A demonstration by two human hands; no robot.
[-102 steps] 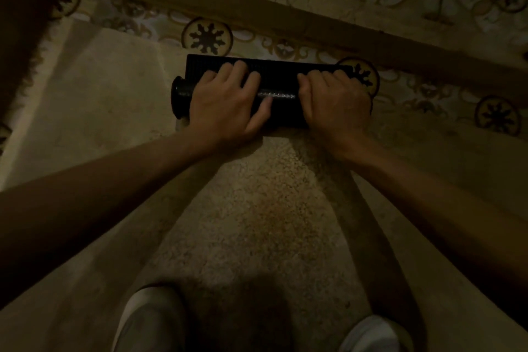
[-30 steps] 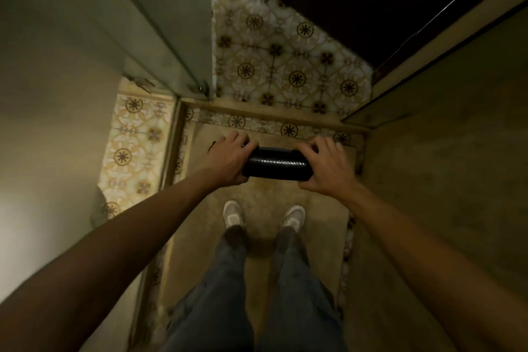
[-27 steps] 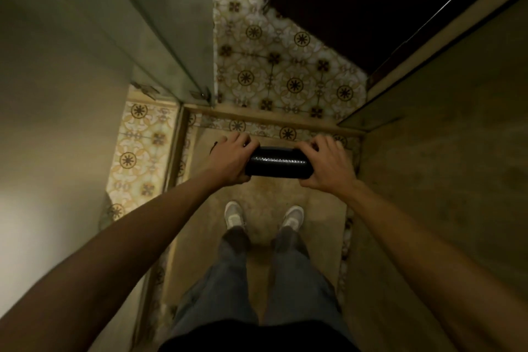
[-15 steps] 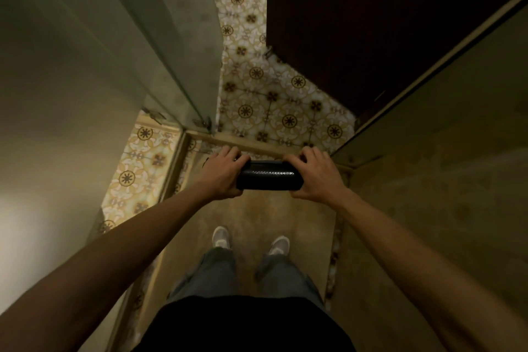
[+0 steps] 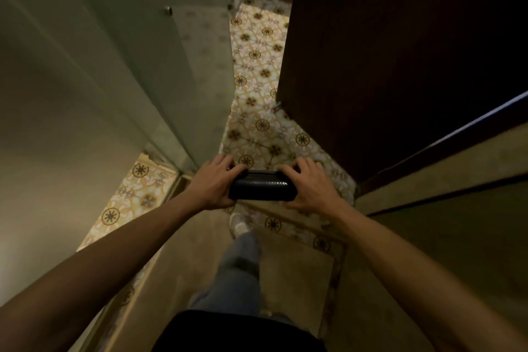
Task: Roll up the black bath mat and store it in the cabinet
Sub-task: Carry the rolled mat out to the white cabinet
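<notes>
Both ends of the rolled black bath mat (image 5: 261, 188) are hidden inside the left hand (image 5: 215, 183) and right hand (image 5: 309, 186). Below the hands only one shoe (image 5: 239, 223) shows; the other foot is hidden. Both forearms run off the bottom corners.

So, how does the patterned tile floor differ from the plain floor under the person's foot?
The patterned tile floor shows dark star-like medallions on pale yellow; the plain floor is one dull beige with no motif. The tile floor runs ahead past the dark door; the plain floor lies nearer, under the shoe. A tiled border strip separates them. Both are dimly lit.
</notes>
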